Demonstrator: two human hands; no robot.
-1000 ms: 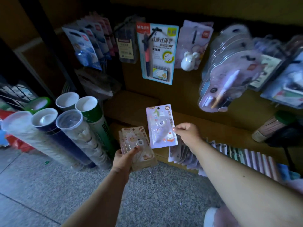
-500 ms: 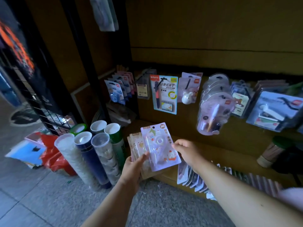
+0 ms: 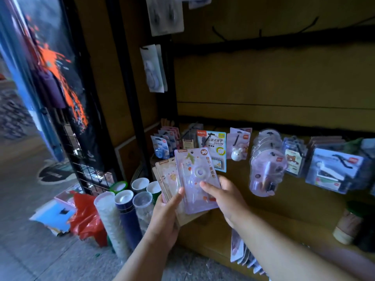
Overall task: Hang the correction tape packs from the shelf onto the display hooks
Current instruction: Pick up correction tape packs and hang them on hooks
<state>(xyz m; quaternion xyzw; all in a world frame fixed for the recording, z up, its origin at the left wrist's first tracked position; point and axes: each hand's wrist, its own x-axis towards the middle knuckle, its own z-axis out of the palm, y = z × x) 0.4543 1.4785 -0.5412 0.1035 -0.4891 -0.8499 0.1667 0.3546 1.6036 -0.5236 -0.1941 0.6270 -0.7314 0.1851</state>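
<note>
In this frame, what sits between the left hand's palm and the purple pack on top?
In the head view, a fanned stack of beige packs lies between the left hand and the purple pack, which the right hand also grips.

A: Hands?
B: Left hand (image 3: pixel 165 217) grips a fanned stack of beige packs (image 3: pixel 168 179), thumb on front. Right hand (image 3: pixel 224 196) pinches the purple correction tape pack (image 3: pixel 195 177), which overlaps the stack.
A: Behind?
B: Brown display wall (image 3: pixel 263 82) with hanging blister packs (image 3: pixel 265 161); bare black hooks (image 3: pixel 218 34) above. Capped tubes (image 3: pixel 123 211) stand lower left on the floor.
</note>
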